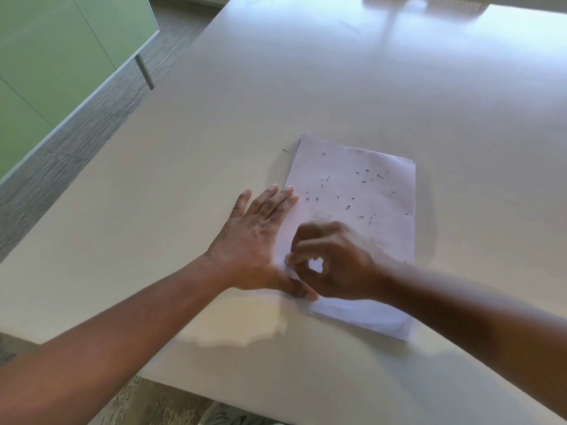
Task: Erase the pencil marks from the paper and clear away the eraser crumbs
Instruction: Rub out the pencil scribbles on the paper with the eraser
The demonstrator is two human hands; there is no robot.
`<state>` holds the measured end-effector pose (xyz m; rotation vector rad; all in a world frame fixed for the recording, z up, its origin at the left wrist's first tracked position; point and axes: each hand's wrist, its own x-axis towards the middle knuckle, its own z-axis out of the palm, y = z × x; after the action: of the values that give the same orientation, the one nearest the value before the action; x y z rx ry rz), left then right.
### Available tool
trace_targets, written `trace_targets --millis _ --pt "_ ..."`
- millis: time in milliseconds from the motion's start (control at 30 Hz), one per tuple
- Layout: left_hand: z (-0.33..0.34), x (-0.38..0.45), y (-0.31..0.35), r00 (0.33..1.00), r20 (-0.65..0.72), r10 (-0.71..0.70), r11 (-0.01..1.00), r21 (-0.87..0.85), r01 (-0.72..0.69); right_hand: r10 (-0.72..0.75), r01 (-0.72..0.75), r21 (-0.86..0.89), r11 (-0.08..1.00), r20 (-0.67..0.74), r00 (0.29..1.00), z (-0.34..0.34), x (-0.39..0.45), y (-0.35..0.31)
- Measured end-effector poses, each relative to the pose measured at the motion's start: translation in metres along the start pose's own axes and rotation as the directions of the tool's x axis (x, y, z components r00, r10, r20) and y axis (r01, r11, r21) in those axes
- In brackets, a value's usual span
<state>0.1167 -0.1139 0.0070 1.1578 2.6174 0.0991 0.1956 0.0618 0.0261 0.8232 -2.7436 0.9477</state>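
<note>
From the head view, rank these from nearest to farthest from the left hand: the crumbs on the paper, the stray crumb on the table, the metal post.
1. Crumbs on the paper, right of the left hand.
2. Stray crumb, beyond the fingertips.
3. Metal post, far left.

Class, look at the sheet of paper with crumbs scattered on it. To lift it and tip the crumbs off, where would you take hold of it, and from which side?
Probably pinch the paper at its free right long edge, coming from the right. It lies flat on the table; the left hand presses its left edge and the right hand covers the near part, while eraser crumbs sit mid-sheet.
</note>
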Motion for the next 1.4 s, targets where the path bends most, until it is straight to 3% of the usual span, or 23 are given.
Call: trace_targets --millis 100,233,333,600,833,1100,1267,1400 --pt "-0.001 -0.001 0.001 1.000 0.010 -0.004 1.000 -0.009 0.004 -0.006 0.007 -0.016 1.000 0.012 1.000 -0.006 0.001 0.007" --pt "-0.003 -0.002 0.003 1.000 0.009 -0.008 1.000 0.003 0.008 0.102 -0.126 -0.132 0.983 -0.175 0.979 -0.022 0.020 0.038" --pt "-0.003 -0.002 0.002 1.000 0.000 -0.001 1.000 0.006 0.001 0.154 -0.193 -0.154 0.969 -0.235 0.960 -0.024 0.023 0.045" --pt "-0.001 -0.002 0.001 1.000 -0.003 0.001 1.000 -0.003 -0.001 0.000 0.000 0.008 1.000 0.031 1.000 -0.006 -0.008 0.002" --pt "0.000 -0.002 0.000 1.000 -0.011 0.003 1.000 -0.001 -0.003 0.142 -0.179 -0.140 0.974 -0.240 0.960 -0.024 0.017 0.046" --pt "0.000 -0.001 0.000 1.000 -0.002 0.001 1.000 0.016 -0.001 -0.014 0.014 0.015 1.000 0.032 0.999 -0.004 -0.010 0.003" --pt "-0.001 -0.002 0.002 1.000 -0.013 -0.004 1.000 -0.003 0.004 0.092 -0.121 -0.127 0.985 -0.208 0.974 -0.021 0.019 0.040" --pt "-0.001 -0.001 0.002 1.000 -0.002 -0.007 1.000 0.006 0.007 0.064 -0.082 -0.086 0.993 -0.187 0.980 -0.009 0.015 0.028"
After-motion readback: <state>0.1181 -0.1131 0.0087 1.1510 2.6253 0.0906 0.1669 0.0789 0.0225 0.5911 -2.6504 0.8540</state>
